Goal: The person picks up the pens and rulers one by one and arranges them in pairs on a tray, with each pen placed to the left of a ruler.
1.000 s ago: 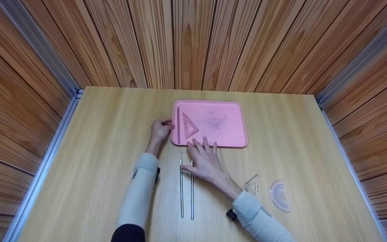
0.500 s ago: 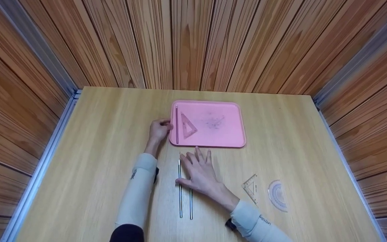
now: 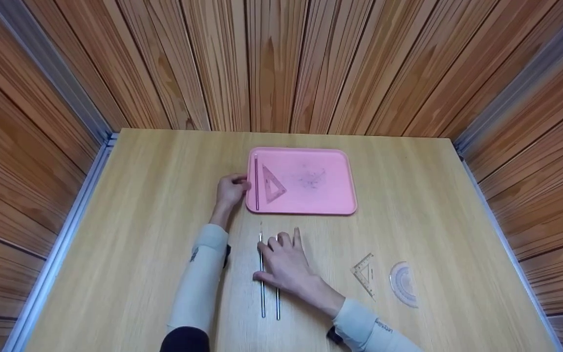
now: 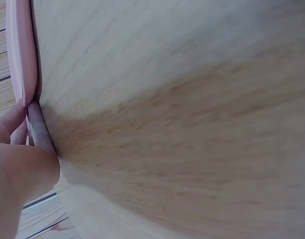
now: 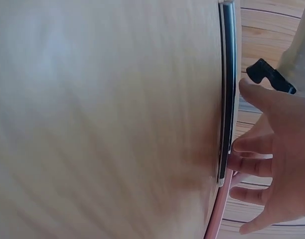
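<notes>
Pink tray [image 3: 330, 195] holds triangle [image 3: 272, 184], perhaps pencil [image 3: 256, 182]

Light wooden table [image 3: 140, 220], wood-panelled walls [image 3: 281, 63], grey metal corner strips [image 3: 52, 73]

We see the scene through 3 cameras. Our head view looks forward and steeply down from well above the wooden table [image 3: 408, 195], far enough to take in its whole top, the panelled walls behind, and both forearms reaching in from the bottom edge. Our left wrist view sits very close to the table surface, looking along the left hand [image 4: 18, 164] to the rim of the pink tray [image 4: 22, 59]. Our right wrist view is equally near, skimming the tabletop beside the right hand [image 5: 277, 164] and the 2 thin rods [image 5: 227, 89]. All 3 share the tray's edge and the tabletop.
</notes>
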Motion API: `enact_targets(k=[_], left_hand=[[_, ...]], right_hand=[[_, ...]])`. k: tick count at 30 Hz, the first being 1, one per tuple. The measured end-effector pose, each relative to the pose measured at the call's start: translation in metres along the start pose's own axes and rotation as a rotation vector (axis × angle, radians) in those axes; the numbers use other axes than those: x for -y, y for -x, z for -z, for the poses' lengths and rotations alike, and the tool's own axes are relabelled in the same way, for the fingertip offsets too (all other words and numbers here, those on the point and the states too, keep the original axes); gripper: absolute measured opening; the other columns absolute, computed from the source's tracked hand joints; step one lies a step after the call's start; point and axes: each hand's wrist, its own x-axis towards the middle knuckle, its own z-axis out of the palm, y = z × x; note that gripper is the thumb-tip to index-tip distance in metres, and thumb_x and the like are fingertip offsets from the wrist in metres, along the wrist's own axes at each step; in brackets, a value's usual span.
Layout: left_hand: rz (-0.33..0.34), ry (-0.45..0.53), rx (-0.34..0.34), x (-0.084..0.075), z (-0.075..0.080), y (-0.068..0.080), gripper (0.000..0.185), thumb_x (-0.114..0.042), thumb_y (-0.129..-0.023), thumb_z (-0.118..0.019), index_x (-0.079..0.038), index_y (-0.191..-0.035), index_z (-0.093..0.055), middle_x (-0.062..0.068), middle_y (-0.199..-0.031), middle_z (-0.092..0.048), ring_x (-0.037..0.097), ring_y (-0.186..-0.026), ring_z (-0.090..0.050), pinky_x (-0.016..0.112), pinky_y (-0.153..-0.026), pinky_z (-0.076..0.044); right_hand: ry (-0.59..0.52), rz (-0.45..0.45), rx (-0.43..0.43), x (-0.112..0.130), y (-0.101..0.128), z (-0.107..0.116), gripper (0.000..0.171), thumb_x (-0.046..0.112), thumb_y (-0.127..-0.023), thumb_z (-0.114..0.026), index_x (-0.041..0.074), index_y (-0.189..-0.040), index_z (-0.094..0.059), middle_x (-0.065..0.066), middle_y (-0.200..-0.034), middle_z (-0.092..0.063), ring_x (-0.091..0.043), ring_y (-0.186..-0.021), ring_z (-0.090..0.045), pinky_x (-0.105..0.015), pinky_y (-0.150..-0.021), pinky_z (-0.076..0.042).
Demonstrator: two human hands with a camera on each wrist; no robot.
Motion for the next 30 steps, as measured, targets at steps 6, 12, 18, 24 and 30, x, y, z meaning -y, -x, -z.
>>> enact_targets(k=[6, 12, 18, 24, 30], left_hand=[[0.009, 0.010, 0.002, 0.000, 0.000, -0.001, 0.032, -0.003, -0.090, -0.065, -0.002, -0.121, -0.069, 0.016, -0.107, -0.069, 0.019, -0.092, -0.064, 0.024, -0.077, -0.053], [0.005, 0.026, 0.017, -0.001, 0.002, -0.001, 0.033, -0.002, -0.090, -0.065, -0.002, -0.123, -0.068, 0.016, -0.108, -0.069, 0.021, -0.095, -0.064, 0.026, -0.080, -0.054], [0.012, 0.023, 0.016, -0.001, 0.002, 0.000, 0.032, -0.002, -0.091, -0.064, -0.001, -0.122, -0.068, 0.016, -0.108, -0.069, 0.020, -0.094, -0.063, 0.024, -0.078, -0.052], [0.011, 0.029, 0.007, 0.000, 0.000, 0.000, 0.032, 0.000, -0.090, -0.063, -0.001, -0.121, -0.069, 0.017, -0.107, -0.069, 0.018, -0.091, -0.062, 0.021, -0.073, -0.051], [0.009, 0.028, 0.001, 0.000, 0.000, 0.001, 0.032, 0.000, -0.090, -0.063, -0.001, -0.121, -0.069, 0.016, -0.106, -0.069, 0.018, -0.090, -0.061, 0.020, -0.072, -0.050]], right_hand=[[-0.027, 0.034, -0.010, 0.006, 0.002, -0.001, 0.057, 0.056, -0.088, -0.065, 0.016, -0.128, -0.065, -0.009, -0.120, -0.064, -0.033, -0.118, -0.052, -0.067, -0.109, -0.029], [-0.045, 0.049, -0.003, 0.011, -0.001, 0.000, 0.041, 0.045, -0.089, -0.068, 0.014, -0.116, -0.070, -0.007, -0.107, -0.069, -0.028, -0.106, -0.055, -0.052, -0.100, -0.038], [-0.115, 0.000, -0.008, 0.014, -0.004, 0.000, 0.029, 0.037, -0.085, -0.072, 0.014, -0.105, -0.072, -0.002, -0.093, -0.071, -0.022, -0.090, -0.056, -0.042, -0.086, -0.038], [-0.199, -0.034, -0.026, 0.013, -0.005, -0.002, 0.024, 0.030, -0.081, -0.074, 0.017, -0.101, -0.070, 0.000, -0.089, -0.071, -0.021, -0.085, -0.057, -0.040, -0.083, -0.037], [-0.230, -0.035, -0.036, 0.012, -0.005, -0.003, 0.027, 0.027, -0.078, -0.074, 0.019, -0.103, -0.070, 0.001, -0.090, -0.071, -0.019, -0.083, -0.055, -0.039, -0.082, -0.037]])
